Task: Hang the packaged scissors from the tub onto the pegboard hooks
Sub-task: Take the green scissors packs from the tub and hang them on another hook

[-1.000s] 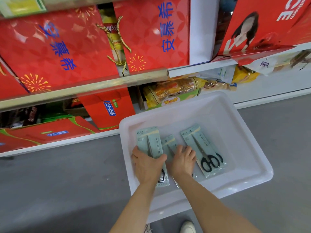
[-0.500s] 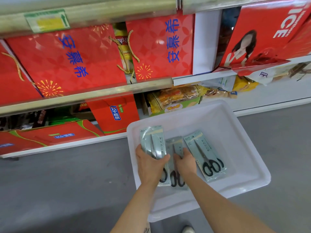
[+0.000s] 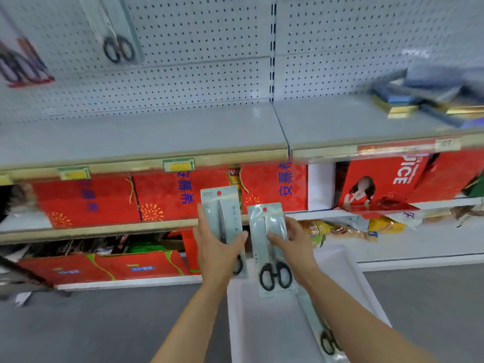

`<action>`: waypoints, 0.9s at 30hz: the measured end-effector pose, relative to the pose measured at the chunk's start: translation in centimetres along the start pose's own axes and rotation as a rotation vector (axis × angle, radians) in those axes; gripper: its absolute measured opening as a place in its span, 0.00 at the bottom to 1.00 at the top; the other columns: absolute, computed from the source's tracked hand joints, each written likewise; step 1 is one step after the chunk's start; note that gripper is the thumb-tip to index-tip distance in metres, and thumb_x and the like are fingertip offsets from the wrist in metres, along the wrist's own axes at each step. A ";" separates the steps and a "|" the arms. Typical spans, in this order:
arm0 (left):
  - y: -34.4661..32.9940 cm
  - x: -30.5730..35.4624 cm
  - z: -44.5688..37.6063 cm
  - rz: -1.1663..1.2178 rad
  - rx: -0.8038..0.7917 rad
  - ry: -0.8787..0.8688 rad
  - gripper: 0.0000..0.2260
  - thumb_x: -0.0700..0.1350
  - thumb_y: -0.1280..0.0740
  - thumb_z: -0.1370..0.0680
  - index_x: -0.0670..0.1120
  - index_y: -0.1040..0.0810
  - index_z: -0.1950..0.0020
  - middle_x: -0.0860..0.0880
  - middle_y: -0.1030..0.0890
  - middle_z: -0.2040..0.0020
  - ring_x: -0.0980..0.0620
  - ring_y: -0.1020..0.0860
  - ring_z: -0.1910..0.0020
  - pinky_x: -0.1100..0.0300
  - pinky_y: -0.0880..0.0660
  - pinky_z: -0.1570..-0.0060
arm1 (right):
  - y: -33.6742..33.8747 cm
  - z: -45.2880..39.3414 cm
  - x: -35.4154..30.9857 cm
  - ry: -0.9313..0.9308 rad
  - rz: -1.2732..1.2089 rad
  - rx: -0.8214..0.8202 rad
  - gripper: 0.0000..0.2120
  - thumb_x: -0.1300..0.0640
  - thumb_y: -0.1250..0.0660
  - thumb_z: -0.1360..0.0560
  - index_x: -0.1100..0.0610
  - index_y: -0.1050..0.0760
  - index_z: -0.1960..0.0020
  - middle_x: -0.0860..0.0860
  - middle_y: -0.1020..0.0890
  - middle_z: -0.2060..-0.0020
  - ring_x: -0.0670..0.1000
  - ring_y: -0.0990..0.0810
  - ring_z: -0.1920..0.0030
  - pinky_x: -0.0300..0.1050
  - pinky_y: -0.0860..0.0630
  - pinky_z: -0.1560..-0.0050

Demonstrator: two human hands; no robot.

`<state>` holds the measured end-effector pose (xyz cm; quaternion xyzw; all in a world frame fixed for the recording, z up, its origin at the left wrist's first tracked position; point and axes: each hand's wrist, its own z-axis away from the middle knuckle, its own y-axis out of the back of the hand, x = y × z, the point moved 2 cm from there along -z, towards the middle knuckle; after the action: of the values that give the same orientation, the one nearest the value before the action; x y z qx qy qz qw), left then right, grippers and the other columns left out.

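My left hand point(image 3: 218, 248) grips a grey pack of black-handled scissors point(image 3: 222, 205), held upright in front of the red boxes. My right hand point(image 3: 293, 242) holds a second scissors pack point(image 3: 269, 258) beside it, its black handles at the bottom. Both packs are lifted above the white tub point(image 3: 340, 263) on the floor. One more scissors pack point(image 3: 320, 328) lies in the tub, partly behind my right forearm. The white pegboard point(image 3: 199, 48) fills the top, with a scissors pack hanging point(image 3: 117, 40) at upper left.
A bare grey shelf point(image 3: 146, 134) runs below the pegboard. Another hung pack point(image 3: 23, 64) is at far left, blurred. Flat boxes point(image 3: 419, 100) lie on the shelf at right. Red gift boxes point(image 3: 167, 195) fill the lower shelves. Grey floor point(image 3: 104, 323) lies left of the tub.
Both hands have lifted a scissors pack each out of the tub and raised them. My view has tilted up, bringing the pegboard into sight.
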<state>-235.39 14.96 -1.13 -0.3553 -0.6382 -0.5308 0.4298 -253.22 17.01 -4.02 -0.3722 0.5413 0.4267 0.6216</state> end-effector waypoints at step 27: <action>20.9 21.1 -21.7 -0.049 0.339 -0.322 0.50 0.53 0.23 0.31 0.58 0.55 0.20 0.46 0.37 0.28 0.45 0.27 0.36 0.52 0.27 0.52 | -19.8 -3.6 -32.9 0.491 -0.198 -0.031 0.23 0.67 0.28 0.29 0.52 0.24 0.37 0.51 0.14 0.59 0.50 0.14 0.59 0.46 0.17 0.58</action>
<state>-220.62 -2.63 27.62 -0.3424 -0.7870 -0.3626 0.3632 -237.61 2.39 28.11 -0.5250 0.6305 0.2690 0.5045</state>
